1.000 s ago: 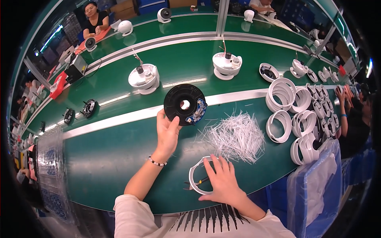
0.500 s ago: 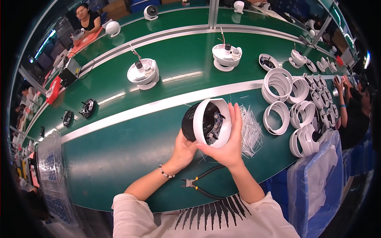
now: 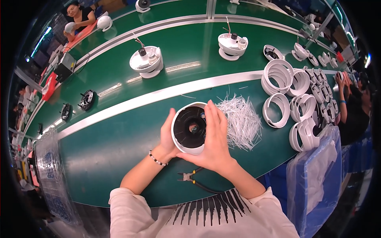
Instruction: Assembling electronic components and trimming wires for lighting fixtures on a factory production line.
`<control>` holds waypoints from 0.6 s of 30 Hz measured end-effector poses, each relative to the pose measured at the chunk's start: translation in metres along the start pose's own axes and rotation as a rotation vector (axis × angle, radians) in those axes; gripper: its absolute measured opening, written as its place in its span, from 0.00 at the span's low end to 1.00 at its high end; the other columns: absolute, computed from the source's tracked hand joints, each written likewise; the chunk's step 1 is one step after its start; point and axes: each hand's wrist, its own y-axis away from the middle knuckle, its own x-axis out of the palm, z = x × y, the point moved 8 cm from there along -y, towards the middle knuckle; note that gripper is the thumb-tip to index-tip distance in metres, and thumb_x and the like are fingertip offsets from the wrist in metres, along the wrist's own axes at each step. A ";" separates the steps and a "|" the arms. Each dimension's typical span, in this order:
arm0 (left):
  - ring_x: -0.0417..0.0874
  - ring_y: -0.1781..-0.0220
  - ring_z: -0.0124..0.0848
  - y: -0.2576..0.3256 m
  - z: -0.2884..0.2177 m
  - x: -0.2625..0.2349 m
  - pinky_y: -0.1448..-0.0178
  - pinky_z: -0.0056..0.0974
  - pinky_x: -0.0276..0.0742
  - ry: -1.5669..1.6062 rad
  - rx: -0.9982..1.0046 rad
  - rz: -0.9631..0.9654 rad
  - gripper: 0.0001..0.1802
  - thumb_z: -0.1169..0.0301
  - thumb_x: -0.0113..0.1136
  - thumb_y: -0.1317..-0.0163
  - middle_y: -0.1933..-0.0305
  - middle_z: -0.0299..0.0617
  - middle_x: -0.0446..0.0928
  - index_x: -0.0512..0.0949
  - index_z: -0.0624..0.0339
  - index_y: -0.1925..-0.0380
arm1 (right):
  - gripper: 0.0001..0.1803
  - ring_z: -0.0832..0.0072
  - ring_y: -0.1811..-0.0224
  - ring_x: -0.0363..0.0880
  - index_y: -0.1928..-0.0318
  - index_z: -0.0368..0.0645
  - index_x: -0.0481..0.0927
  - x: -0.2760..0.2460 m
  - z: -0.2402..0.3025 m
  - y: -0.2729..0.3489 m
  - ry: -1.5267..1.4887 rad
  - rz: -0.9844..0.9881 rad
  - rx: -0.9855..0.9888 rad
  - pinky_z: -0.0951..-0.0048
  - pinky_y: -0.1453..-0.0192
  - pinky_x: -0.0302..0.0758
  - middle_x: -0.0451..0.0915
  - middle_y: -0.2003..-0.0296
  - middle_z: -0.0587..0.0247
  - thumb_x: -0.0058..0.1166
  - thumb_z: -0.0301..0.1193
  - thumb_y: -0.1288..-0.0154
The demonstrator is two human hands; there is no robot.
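Over the green bench, both my hands hold a white ring-shaped housing (image 3: pixel 192 151) with a black round part (image 3: pixel 183 134) inside it. The black part has a hole in its middle. My left hand (image 3: pixel 166 137) is closed round the left side of the ring, thumb upright along its edge. My right hand (image 3: pixel 216 141) presses on the right side, its fingers over the rim and covering part of the opening. Just below lie cutting pliers (image 3: pixel 186 177) with black and yellow handles, partly behind my right forearm. Beside my right hand lies a heap of thin white plastic strips (image 3: pixel 242 123).
White rings (image 3: pixel 276 110) are stacked at the right, near a blue bin (image 3: pixel 313 186) lined with clear plastic. Beyond the metal strip stand white bowl-shaped bases (image 3: pixel 147 61) with wires, and black round parts (image 3: pixel 86 100). Another person (image 3: pixel 81 18) sits at the far left.
The housing has turned in my hands, so the black part's round face with its hole now shows instead of the ring's side opening. Both hands have moved slightly left.
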 end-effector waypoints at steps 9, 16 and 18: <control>0.61 0.39 0.39 0.009 -0.012 -0.001 0.36 0.43 0.58 -0.118 0.186 0.098 0.45 0.34 0.38 0.50 0.39 0.46 0.58 0.55 0.57 0.41 | 0.61 0.48 0.44 0.53 0.43 0.30 0.50 0.008 0.001 -0.012 0.046 -0.039 0.098 0.52 0.44 0.53 0.53 0.46 0.41 0.68 0.51 0.75; 0.64 0.41 0.40 0.011 -0.022 0.027 0.38 0.41 0.61 -0.156 0.339 0.206 0.44 0.62 0.51 0.56 0.42 0.49 0.59 0.45 0.56 0.38 | 0.60 0.47 0.42 0.50 0.41 0.33 0.48 0.009 0.000 0.003 -0.030 -0.272 0.128 0.51 0.41 0.49 0.51 0.43 0.39 0.66 0.52 0.72; 0.65 0.42 0.41 0.007 -0.019 0.024 0.39 0.42 0.62 -0.075 0.335 0.145 0.42 0.61 0.50 0.55 0.43 0.50 0.60 0.47 0.57 0.39 | 0.59 0.46 0.40 0.48 0.41 0.33 0.48 0.005 -0.002 0.004 -0.074 -0.330 0.094 0.50 0.40 0.48 0.50 0.41 0.38 0.66 0.52 0.69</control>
